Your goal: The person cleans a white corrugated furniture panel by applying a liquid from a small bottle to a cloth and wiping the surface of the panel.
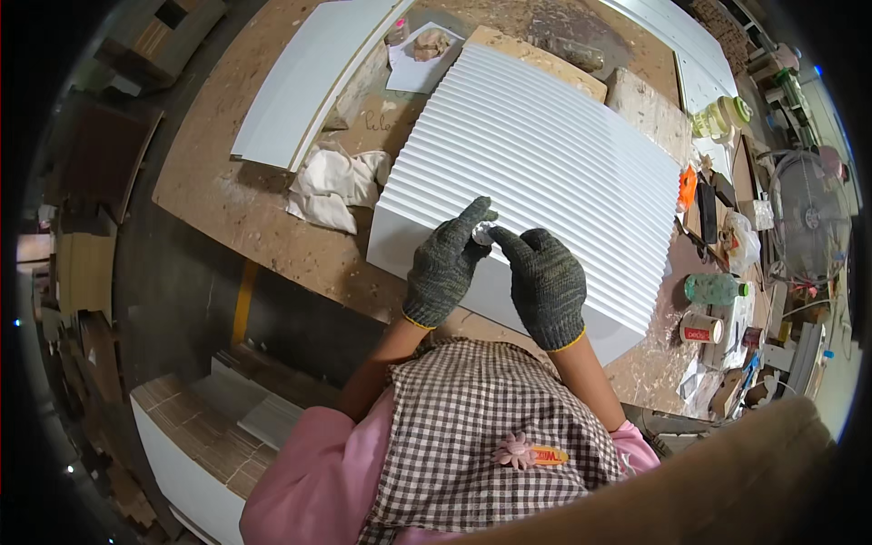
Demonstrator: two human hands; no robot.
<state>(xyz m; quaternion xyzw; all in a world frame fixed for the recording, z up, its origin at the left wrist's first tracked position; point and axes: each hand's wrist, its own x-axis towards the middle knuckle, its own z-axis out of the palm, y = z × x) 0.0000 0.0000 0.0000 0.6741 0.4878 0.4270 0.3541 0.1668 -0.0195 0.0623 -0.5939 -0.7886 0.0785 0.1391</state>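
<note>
Both my hands wear dark grey-green knitted gloves with yellow cuffs. My left hand [442,263] pinches a small shiny, silvery thing [482,234], too small to name. Against its other side press the fingertips of my right hand [549,282], which is curled closed. Both hands are over the near edge of a large white ribbed panel [554,173]. Its ridges run lengthwise across the top, and the near side face is smooth and plain white.
The panel rests on a stained brown worktable [218,195]. Left are a bunched white cloth [334,188] and a long white board [309,82]. Along the right stand a green bottle [714,289], a paper cup [700,328], a green-lidded jar [720,118] and a fan [808,213].
</note>
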